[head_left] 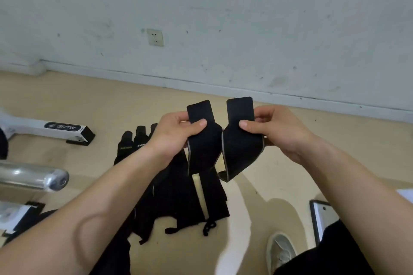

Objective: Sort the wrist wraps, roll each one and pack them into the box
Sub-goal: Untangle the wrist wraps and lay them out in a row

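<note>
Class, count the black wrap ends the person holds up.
2. One wrap end is pinched in the left hand, a second wrap end in the right hand. More wraps lie piled on the floor, partly hidden.

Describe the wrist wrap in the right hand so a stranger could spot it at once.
Below the wall socket, two black strips are held up over the floor. The wrist wrap is pinched by the right hand, thumb across its front. Unlike the strip in the left hand, its top end stands higher, and the other wraps lie in a pile below.
</note>
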